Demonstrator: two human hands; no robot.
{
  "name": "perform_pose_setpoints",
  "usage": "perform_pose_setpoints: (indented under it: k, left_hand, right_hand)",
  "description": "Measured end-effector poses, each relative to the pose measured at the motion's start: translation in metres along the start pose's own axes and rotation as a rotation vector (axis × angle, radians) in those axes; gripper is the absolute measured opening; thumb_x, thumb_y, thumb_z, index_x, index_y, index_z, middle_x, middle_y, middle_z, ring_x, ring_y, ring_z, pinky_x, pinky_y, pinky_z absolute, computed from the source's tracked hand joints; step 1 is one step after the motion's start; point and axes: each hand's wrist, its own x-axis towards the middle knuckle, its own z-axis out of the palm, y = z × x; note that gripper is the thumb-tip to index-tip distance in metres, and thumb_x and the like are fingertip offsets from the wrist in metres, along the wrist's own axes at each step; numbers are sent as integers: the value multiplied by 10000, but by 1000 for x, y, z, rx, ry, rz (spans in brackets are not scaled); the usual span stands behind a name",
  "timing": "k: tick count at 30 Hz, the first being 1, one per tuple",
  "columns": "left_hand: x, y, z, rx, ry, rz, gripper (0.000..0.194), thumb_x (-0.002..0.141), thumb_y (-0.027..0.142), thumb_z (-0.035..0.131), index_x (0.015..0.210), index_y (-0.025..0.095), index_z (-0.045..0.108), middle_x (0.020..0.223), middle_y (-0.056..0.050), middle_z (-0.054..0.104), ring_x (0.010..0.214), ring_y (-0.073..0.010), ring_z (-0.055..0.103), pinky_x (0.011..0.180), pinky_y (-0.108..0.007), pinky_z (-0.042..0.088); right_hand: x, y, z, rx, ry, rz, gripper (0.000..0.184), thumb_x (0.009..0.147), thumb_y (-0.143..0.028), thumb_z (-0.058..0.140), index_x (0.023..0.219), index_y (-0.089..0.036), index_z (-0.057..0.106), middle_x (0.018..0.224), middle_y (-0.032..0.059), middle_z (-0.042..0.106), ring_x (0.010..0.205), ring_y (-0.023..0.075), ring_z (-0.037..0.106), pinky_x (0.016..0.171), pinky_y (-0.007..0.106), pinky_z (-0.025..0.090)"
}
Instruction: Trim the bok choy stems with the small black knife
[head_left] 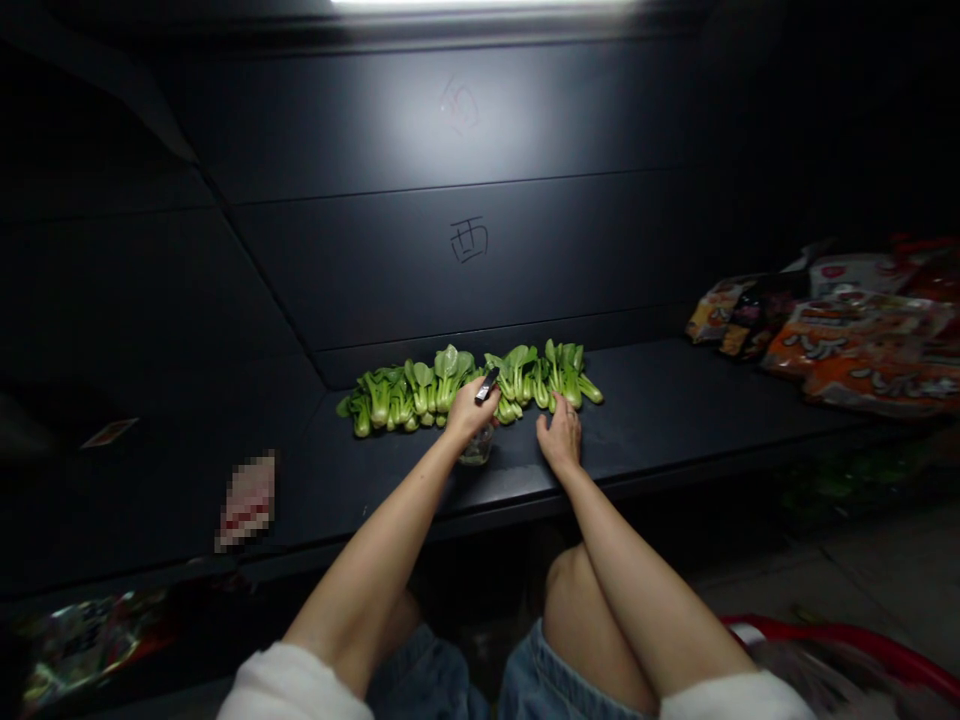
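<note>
A row of green bok choy (379, 395) lies along the back of a dark shelf (645, 410), leaves toward the rear panel and pale stems toward me. My left hand (469, 408) is closed around a spray bottle with a black head (487, 386) and a clear body below the palm, held in front of the middle of the row. The hand hides part of the bottle and some stems behind it. To the right, my right hand (561, 437) has its thumb apart from its fingers, and its fingertips reach the stem ends of the right-hand bok choy. It holds nothing that I can see.
Several orange snack bags (862, 345) are piled on the shelf's right side. A pixelated patch (249, 500) and a small card (109, 433) lie at left. Shiny packages (90, 640) sit lower left. A red-rimmed basket (847, 635) stands lower right.
</note>
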Motion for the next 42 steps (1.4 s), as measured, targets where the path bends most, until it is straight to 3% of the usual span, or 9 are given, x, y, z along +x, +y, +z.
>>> perform_pose_setpoints:
  k: [11, 22, 32, 36, 42]
  left_hand:
    - [-11, -23, -28, 21, 36, -18, 155, 809, 327, 508, 813, 183, 566, 608, 22, 626, 431, -141, 621, 425, -211, 385]
    - [-25, -29, -53, 25, 70, -104, 140, 805, 310, 515, 789, 184, 575, 512, 42, 577, 438, -154, 624, 469, -214, 412]
    - [-31, -41, -71, 22, 175, -172, 157, 801, 302, 506, 835, 170, 584, 608, 21, 638, 438, -145, 621, 492, -226, 433]
    - [-35, -44, -77, 50, 185, -195, 154, 813, 307, 494, 769, 179, 566, 529, 32, 592, 445, -155, 631, 488, -219, 423]
    - [-38, -46, -83, 42, 181, -202, 138, 805, 289, 506, 834, 178, 582, 604, 24, 635, 417, -135, 609, 460, -210, 406]
  right_hand:
    - [-6, -15, 11, -33, -39, -98, 507, 812, -162, 443, 1308, -70, 488, 1309, 198, 556, 1243, 267, 477, 1043, 412, 377]
    - [-13, -38, 28, -4, -49, -148, 505, 814, -166, 430, 1309, -86, 496, 1297, 188, 570, 1237, 265, 488, 1038, 418, 389]
    - [-19, -52, 33, 8, -90, -241, 533, 815, -141, 432, 1344, -90, 473, 1323, 183, 555, 1256, 251, 466, 1065, 420, 372]
    - [-22, -59, 35, 22, -112, -266, 511, 820, -152, 435, 1324, -84, 492, 1320, 179, 558, 1254, 260, 471, 1069, 421, 367]
    - [-25, -65, 42, 23, -127, -304, 505, 821, -148, 442, 1319, -81, 488, 1303, 191, 560, 1242, 257, 464, 1057, 431, 368]
